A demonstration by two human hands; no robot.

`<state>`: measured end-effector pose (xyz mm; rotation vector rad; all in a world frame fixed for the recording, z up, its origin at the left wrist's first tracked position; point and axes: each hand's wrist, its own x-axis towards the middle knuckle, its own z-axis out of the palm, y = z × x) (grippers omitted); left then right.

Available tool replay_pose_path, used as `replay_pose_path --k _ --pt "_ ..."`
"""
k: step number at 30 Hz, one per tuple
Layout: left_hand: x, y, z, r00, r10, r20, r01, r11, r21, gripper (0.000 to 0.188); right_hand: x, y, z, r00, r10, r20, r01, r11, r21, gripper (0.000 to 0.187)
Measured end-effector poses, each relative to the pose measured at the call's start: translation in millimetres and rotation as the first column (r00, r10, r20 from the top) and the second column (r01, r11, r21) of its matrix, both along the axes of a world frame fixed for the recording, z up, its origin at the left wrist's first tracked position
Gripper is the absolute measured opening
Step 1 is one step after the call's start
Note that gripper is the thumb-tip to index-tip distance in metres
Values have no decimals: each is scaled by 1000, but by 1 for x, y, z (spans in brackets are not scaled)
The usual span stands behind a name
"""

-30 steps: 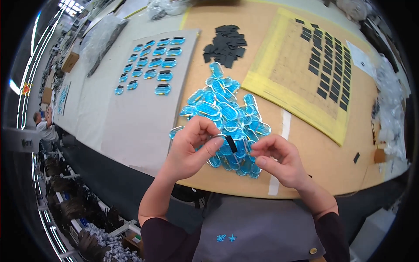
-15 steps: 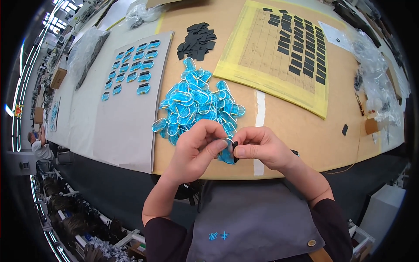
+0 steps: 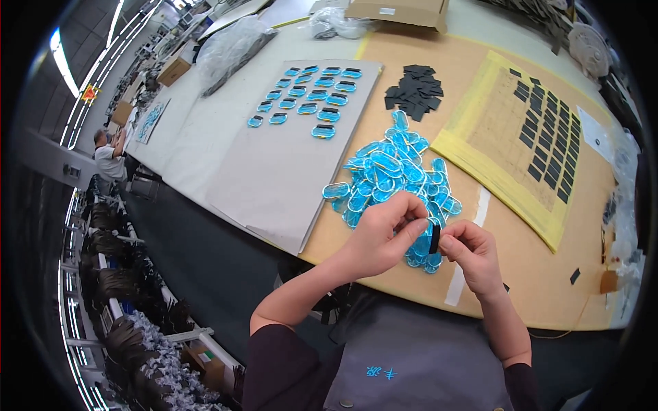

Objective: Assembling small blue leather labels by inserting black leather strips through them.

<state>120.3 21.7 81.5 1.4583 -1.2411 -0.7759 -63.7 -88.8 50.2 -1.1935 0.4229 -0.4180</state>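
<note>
Between thumb and fingers, my left hand (image 3: 392, 231) grips a clear blue oval piece with a pale rim, partly covered by the fingers. A black strip (image 3: 434, 240) stands along the right side of that piece. My right hand (image 3: 473, 255) is closed in a pinch at the strip's right edge; its other fingers curl inward. Just beyond and beneath both hands lies a heap of similar blue oval pieces (image 3: 386, 163).
A grey board (image 3: 274, 171) at left carries rows of blue ovals with black strips. Behind the heap lies a pile of black patches (image 3: 413, 89). A yellow-edged board (image 3: 493, 164) at right bears rows of black patches. A person (image 3: 110, 161) stands far left.
The view has swung left, so the table appears shifted right. My right fingers have drawn slightly back toward the strip's outer edge, leaving more of it visible. My left hand keeps its grip.
</note>
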Motion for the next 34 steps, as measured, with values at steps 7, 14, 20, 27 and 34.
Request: replay_pose_path --k 7,14,20,27,34 --pt "204 -10 -44 750 640 -168 -651 759 -11 12 16 -5 -8 995 23 -99 -28 998 -47 16" --pt "298 -25 -74 577 813 73 -798 543 262 19 22 -12 -18 990 48 -134 -48 999 5 14" --pt "353 -8 -88 187 639 746 -908 403 -117 41 24 -18 -27 987 56 -150 -48 997 53 15" --pt "367 -38 -67 477 610 633 -879 309 364 47 26 -22 -28 984 52 -173 -43 998 53 13" --pt "376 -19 -89 500 856 131 -863 478 164 35 25 -23 -26 985 54 -163 -41 996 79 14"
